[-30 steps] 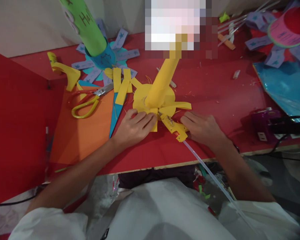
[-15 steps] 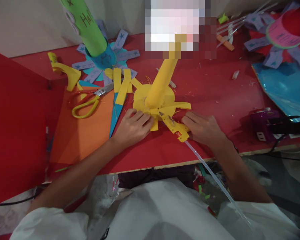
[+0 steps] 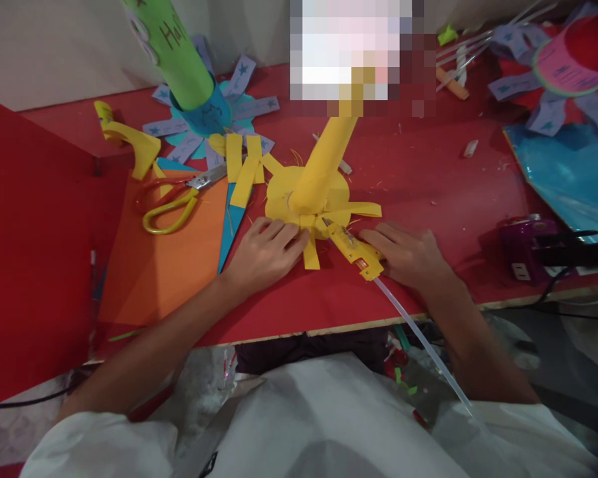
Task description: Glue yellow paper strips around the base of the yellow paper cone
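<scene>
My right hand [image 3: 411, 259] is closed around a yellow glue gun [image 3: 356, 251], with a long clear glue stick [image 3: 418, 335] trailing from its back end. The nozzle points up and left, beside the edge of a round yellow paper base [image 3: 279, 189]. From that base rises a leaning yellow paper tube [image 3: 321, 166], its top blurred. My left hand [image 3: 272, 249] has curled fingers at the base's front edge, the thumb and forefinger pinching a short yellow paper strip [image 3: 311, 254]. Another yellow strip [image 3: 363, 210] loops out to the right.
Scissors [image 3: 172, 212] lie on orange paper [image 3: 164, 279] at left, near loose yellow strips [image 3: 242, 192]. Behind stands a green paper tube [image 3: 184, 60] in a blue ring. A purple device [image 3: 525, 249] and blue sheet [image 3: 563, 172] are at right. A red panel [image 3: 34, 252] rises at left.
The glue gun has shifted slightly right, its nozzle drawing back from the short strip. The strip's free end reaches a little closer to me. My left hand has barely moved.
</scene>
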A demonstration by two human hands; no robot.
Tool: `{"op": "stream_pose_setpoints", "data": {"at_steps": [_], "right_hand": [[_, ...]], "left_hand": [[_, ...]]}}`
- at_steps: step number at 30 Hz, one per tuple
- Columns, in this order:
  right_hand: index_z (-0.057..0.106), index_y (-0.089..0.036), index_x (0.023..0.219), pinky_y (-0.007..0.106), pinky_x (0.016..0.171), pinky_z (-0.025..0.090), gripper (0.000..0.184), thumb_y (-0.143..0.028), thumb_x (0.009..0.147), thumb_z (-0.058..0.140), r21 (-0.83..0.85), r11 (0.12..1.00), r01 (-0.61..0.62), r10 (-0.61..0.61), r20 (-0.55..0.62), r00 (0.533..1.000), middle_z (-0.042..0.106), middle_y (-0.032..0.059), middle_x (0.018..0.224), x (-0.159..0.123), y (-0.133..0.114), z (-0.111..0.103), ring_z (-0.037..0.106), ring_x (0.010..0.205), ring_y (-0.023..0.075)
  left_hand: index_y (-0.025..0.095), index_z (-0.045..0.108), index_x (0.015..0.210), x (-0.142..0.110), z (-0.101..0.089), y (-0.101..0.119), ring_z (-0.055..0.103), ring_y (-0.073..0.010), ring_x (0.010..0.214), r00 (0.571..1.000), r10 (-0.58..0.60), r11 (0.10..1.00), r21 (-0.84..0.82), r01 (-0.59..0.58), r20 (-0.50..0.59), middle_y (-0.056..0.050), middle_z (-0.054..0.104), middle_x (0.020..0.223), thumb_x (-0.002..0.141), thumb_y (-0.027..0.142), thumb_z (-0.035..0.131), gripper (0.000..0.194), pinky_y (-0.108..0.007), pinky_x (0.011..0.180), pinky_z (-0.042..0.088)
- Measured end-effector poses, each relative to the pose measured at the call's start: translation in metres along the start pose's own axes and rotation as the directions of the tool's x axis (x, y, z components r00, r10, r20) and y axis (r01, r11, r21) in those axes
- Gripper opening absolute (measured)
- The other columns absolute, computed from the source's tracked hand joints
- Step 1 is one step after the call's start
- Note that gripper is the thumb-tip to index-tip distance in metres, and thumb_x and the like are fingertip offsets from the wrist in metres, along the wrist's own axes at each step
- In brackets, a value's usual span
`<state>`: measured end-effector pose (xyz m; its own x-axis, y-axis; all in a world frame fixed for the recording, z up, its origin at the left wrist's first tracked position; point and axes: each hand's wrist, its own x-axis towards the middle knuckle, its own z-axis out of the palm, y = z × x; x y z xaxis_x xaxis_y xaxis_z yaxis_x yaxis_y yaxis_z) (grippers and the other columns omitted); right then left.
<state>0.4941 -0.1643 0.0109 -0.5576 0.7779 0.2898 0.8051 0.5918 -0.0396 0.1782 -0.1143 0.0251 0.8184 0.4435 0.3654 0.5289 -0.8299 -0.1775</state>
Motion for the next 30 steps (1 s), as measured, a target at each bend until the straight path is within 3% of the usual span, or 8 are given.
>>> {"op": "stream_pose_setpoints", "data": {"at_steps": [8, 15, 22, 30], "right_hand": [[0.075, -0.016, 0.117, 0.032, 0.066, 0.036, 0.025, -0.015, 0.101, 0.056, -0.017, 1.000, -0.007, 0.007, 0.018, 1.000, 0.080, 0.0087, 0.097, -0.0018, 0.0003, -0.0006, 0.070, 0.087, 0.0211], [0.075, -0.017, 0.119, 0.033, 0.065, 0.034, 0.028, -0.012, 0.100, 0.055, -0.019, 1.000, -0.011, 0.011, 0.019, 1.000, 0.080, 0.0084, 0.098, -0.0015, 0.0011, -0.0006, 0.069, 0.087, 0.0208], [0.073, -0.017, 0.122, 0.033, 0.067, 0.036, 0.028, -0.013, 0.101, 0.055, 0.006, 1.000, -0.016, 0.016, 0.009, 1.000, 0.080, 0.0084, 0.098, -0.0045, 0.0022, 0.0032, 0.070, 0.088, 0.0217], [0.074, -0.015, 0.120, 0.032, 0.070, 0.041, 0.027, -0.011, 0.101, 0.056, -0.007, 1.000, 0.003, -0.003, 0.002, 1.000, 0.082, 0.0094, 0.099, -0.0028, 0.0019, 0.0010, 0.070, 0.086, 0.0204]], "left_hand": [[0.012, 0.072, 0.120, 0.0022, -0.0022, -0.0012, 0.065, -0.0200, 0.080, 0.997, 0.045, 0.998, 0.039, -0.042, -0.066, -0.005, 0.073, 0.089, 0.105, 0.010, 0.061, 0.019, -0.037, 0.074, 0.044], [0.013, 0.072, 0.118, 0.0045, -0.0029, -0.0021, 0.065, -0.0182, 0.077, 0.995, 0.024, 0.999, 0.028, -0.022, -0.101, -0.003, 0.071, 0.082, 0.107, 0.010, 0.058, 0.018, -0.037, 0.071, 0.043], [0.015, 0.068, 0.122, 0.0064, -0.0023, -0.0002, 0.067, -0.0180, 0.079, 0.997, 0.038, 0.999, 0.024, -0.037, -0.062, -0.003, 0.071, 0.081, 0.110, 0.013, 0.055, 0.018, -0.038, 0.068, 0.041], [0.014, 0.069, 0.121, 0.0096, -0.0055, 0.0005, 0.064, -0.0172, 0.076, 0.994, 0.071, 0.996, 0.061, -0.066, -0.089, -0.001, 0.070, 0.078, 0.109, 0.011, 0.057, 0.017, -0.037, 0.068, 0.041]]}}
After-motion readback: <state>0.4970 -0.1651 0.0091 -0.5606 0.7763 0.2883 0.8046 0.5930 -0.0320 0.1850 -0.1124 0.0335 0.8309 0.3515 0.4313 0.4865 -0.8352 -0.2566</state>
